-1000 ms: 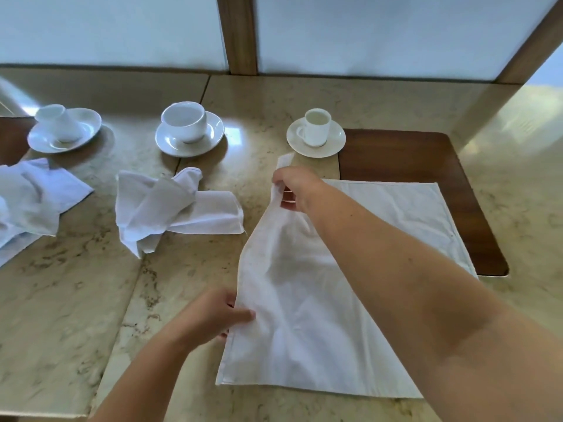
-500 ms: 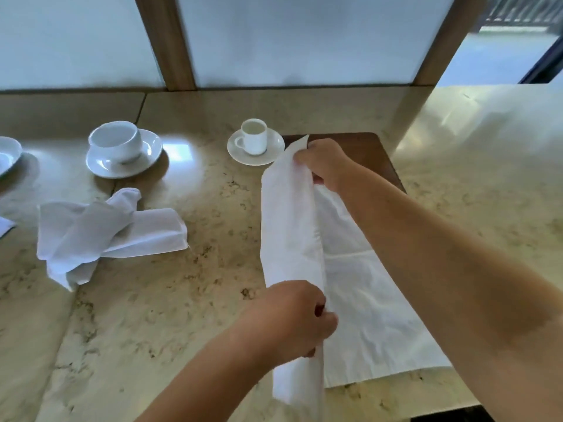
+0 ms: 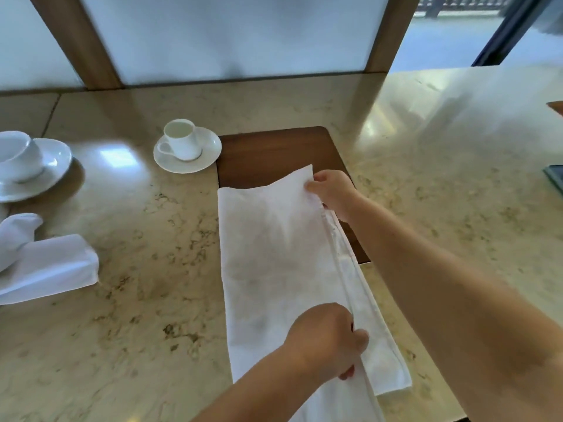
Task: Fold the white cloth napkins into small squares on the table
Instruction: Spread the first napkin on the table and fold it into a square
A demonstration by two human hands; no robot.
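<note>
The left hand [image 3: 327,342] covers the near part of the napkin [image 3: 274,254], whose near end runs off the bottom edge at 6 o'clock. At 9 o'clock the left edge cuts a cup and saucer [image 3: 33,166] and a crumpled napkin [image 3: 45,263]. A dark object [image 3: 555,178] at 3 o'clock is clipped, unidentifiable.

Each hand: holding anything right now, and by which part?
Both grip the white napkin by its folded-over long edge: the right hand pinches the far corner, the left hand holds the near end.
</note>
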